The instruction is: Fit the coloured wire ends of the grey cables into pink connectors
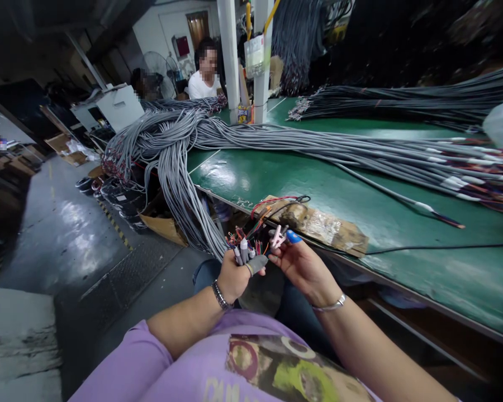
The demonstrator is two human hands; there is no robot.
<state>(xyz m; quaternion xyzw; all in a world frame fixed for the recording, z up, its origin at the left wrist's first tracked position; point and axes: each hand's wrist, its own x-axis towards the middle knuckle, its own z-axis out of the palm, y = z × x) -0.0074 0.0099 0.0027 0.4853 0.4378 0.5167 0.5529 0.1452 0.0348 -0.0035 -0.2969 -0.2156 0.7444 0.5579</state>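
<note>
My left hand [233, 278] is closed around the ends of several grey cables [197, 209], just in front of the table edge. A grey cover sits on its thumb. Thin coloured wires [259, 247] and white-banded cable ends stick up out of this grip. Close beside it on the right, my right hand [305, 269] pinches a pale pink clip [278, 238] that looks like a clothes peg. Blue wrapping covers a fingertip of that hand. The clip's jaws are too small to make out, and the left fingers are partly hidden behind the cables.
Along the green table [251, 173] lies a long bundle of grey cables [302, 139], with black cables [394, 95] behind. A taped cardboard strip [335, 230] lies at the near edge. Beyond a white post [230, 56] sits a person [203, 84]. Boxes stand on the left floor.
</note>
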